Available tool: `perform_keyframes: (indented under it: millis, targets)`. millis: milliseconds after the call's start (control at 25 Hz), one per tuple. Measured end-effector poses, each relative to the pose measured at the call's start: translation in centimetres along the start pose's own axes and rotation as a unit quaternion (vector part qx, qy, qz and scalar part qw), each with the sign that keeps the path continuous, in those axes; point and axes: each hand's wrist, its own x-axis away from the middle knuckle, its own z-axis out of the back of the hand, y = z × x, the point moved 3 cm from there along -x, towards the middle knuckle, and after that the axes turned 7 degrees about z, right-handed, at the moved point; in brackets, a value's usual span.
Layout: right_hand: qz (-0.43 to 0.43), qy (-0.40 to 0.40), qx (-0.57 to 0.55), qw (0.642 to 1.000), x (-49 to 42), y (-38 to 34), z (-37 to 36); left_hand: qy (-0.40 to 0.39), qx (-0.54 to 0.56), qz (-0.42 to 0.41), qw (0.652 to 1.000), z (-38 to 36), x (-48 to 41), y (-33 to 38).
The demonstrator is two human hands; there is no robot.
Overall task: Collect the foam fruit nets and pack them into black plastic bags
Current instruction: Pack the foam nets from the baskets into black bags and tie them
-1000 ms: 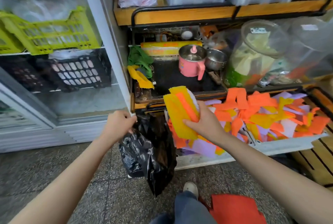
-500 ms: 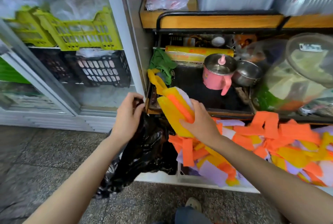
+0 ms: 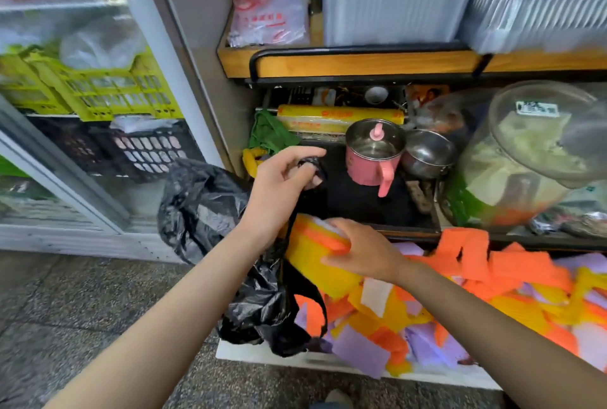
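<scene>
Holding up the black plastic bag [image 3: 203, 208] with the left hand [image 3: 279, 185], fingers curled round its handle. Gripping a stack of yellow and orange foam nets [image 3: 312, 257] with the right hand [image 3: 364, 251], fingers wrapped over it, just beside the bag and above the big pile [image 3: 492, 280] in the white tray [image 3: 295, 357]. Next, most likely: opening the bag's mouth wide and pushing the stack in.
</scene>
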Motion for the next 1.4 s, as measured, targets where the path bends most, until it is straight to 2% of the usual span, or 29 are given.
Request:
perform_keyframes:
  millis: [80, 160, 240, 320, 440, 520, 600, 720, 800, 880, 960, 1080, 1120, 1160, 1200, 1280, 1320, 1360, 1400]
  targets:
    - [-0.078, 0.097, -0.081, 0.989, 0.8, 1.8, 2.3, -0.015, 0.023, -0.009, 1.0, -1.5, 0.0, 1.7]
    - [-0.156, 0.226, -0.156, 0.949, 2.0, 3.3, 5.0, -0.024, 0.055, -0.01, 0.998, -2.2, -0.2, 3.1]
    - [-0.205, 0.308, -0.136, 0.919, 3.5, 4.3, 7.8, -0.038, 0.065, -0.008, 0.997, -2.7, -0.6, 3.8]
    - [-0.228, 0.357, -0.087, 0.902, 5.3, 5.0, 10.0, -0.057, 0.036, 0.003, 0.998, -3.5, -1.0, 3.7]
    - [-0.202, 0.403, -0.018, 0.892, 8.1, 5.2, 11.9, -0.094, -0.059, 0.006, 0.994, -4.8, -1.3, 2.8]
    - [-0.179, 0.4, 0.024, 0.899, 9.1, 4.9, 12.0, -0.113, -0.114, -0.011, 0.987, -5.6, -1.3, 2.8]
    - [-0.151, 0.382, 0.068, 0.909, 9.5, 4.6, 11.6, -0.122, -0.118, -0.034, 0.985, -6.2, -1.0, 3.4]
    - [-0.119, 0.296, 0.176, 0.931, 9.6, 4.6, 10.1, -0.148, -0.05, -0.054, 0.986, -6.4, -0.8, 4.6]
    - [-0.148, 0.26, 0.214, 0.93, 9.2, 4.4, 8.8, -0.17, 0.029, -0.038, 0.984, -5.8, -0.9, 4.8]
    - [-0.191, 0.28, 0.179, 0.924, 8.3, 4.1, 7.0, -0.189, 0.088, -0.017, 0.978, -4.9, -0.9, 4.3]
    - [-0.208, 0.276, 0.114, 0.931, 7.1, 4.0, 4.3, -0.188, 0.095, 0.0, 0.977, -4.0, -0.8, 3.7]
    - [-0.223, 0.124, 0.09, 0.963, 6.2, 3.7, 0.1, -0.166, 0.086, 0.011, 0.982, -2.6, -0.7, 2.6]
    - [-0.209, 0.113, 0.109, 0.965, 6.5, 3.1, -0.5, -0.161, 0.087, 0.01, 0.983, -2.2, -0.8, 2.2]
    - [-0.172, 0.146, 0.133, 0.965, 7.1, 1.8, -0.7, -0.161, 0.088, 0.007, 0.983, -1.9, -0.9, 1.8]
    - [-0.131, 0.21, 0.179, 0.952, 7.8, 0.8, -0.5, -0.163, 0.092, 0.005, 0.982, -1.6, -1.0, 1.4]
    - [-0.136, 0.323, 0.307, 0.885, 10.1, 1.0, -0.1, -0.177, 0.105, 0.003, 0.979, -1.5, -1.0, 0.8]
    - [-0.192, 0.337, 0.348, 0.854, 11.5, 1.9, -0.2, -0.185, 0.11, 0.003, 0.976, -1.7, -1.0, 0.5]
    - [-0.269, 0.309, 0.329, 0.851, 12.8, 3.3, -0.7, -0.195, 0.115, 0.007, 0.974, -2.1, -1.0, 0.2]
    - [-0.345, 0.264, 0.235, 0.87, 13.9, 4.6, -1.6, -0.204, 0.117, 0.011, 0.972, -2.5, -0.9, 0.0]
